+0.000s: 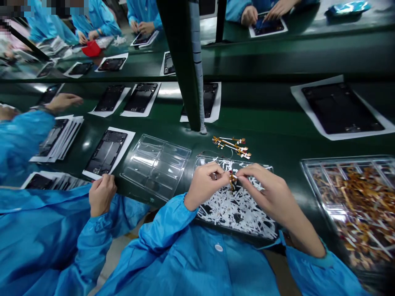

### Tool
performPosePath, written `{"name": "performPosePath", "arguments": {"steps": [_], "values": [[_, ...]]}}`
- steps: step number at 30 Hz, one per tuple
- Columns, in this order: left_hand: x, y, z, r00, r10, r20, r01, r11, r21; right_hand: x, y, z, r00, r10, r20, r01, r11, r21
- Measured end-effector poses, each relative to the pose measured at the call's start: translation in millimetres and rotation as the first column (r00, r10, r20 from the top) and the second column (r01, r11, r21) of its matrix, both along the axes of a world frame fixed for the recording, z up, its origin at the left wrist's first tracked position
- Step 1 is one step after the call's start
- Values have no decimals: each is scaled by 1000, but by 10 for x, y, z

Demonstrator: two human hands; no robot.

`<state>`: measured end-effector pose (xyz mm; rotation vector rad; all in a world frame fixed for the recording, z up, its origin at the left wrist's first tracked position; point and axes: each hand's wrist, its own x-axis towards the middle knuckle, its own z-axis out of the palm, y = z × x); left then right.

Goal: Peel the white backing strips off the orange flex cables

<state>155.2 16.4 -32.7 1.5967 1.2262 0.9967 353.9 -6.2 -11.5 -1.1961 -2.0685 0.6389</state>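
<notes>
My left hand (203, 183) and my right hand (267, 187) meet over a clear tray (268, 169) heaped with white paper strips (237, 209). Both pinch a small orange flex cable (232, 179) between their fingertips, fingers closed on it. A few more orange flex cables (233, 145) lie on the green belt just beyond the tray. Both my sleeves are blue.
A clear tray (354, 162) of several orange flex cables sits at right, an empty clear tray (156, 164) at left. Dark tablet housings on white sheets (106, 152) line the belt. A green post (185, 65) rises ahead. A co-worker's hand (101, 195) rests at left; others work opposite.
</notes>
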Motion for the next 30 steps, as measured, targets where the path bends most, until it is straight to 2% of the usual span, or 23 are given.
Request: {"name": "performPosePath", "arguments": {"steps": [3, 8, 11, 13, 15, 18, 21, 22, 24, 27, 28, 30], "values": [[-7, 14, 14, 1000, -25, 13, 26, 1000, -10, 13, -37, -30, 997, 18, 76, -26, 994, 104], [27, -3, 53, 998, -12, 67, 13, 1000, -22, 47, -82, -36, 987, -16, 163, -15, 983, 185], [87, -36, 48, 998, -3, 64, 1, 1000, 26, 40, -136, -41, 956, -15, 291, -94, 929, 359], [110, -40, 32, 995, -6, 98, 6, 1000, 2, 44, -173, -45, 935, -21, 355, -145, 889, 435], [91, -20, 18, 989, 11, 151, -1, 998, -68, 66, -200, -37, 934, -22, 358, -145, 889, 434], [-23, 32, 24, 971, 48, 235, -5, 984, -179, 116, -211, -6, 965, -22, 261, -76, 930, 360], [-173, 67, 62, 956, 79, 282, -11, 972, -236, 131, -191, -3, 982, -27, 189, -36, 947, 319], [-212, 70, 76, 957, 65, 284, 7, 970, -243, 122, -180, -14, 982, -24, 186, -36, 949, 314], [-259, 61, 91, 956, -43, 292, 123, 957, -261, 93, -158, -43, 982, -22, 186, -35, 953, 301], [-256, 21, 69, 917, -226, 327, 335, 883, -329, 49, -131, -72, 981, -25, 190, -35, 952, 305], [-244, 6, 52, 907, -243, 343, 365, 859, -359, 40, -124, -73, 981, -20, 194, -41, 951, 305], [-218, -14, 10, 902, -204, 380, 363, 835, -413, 30, -114, -66, 979, -10, 206, -56, 949, 311]]}}
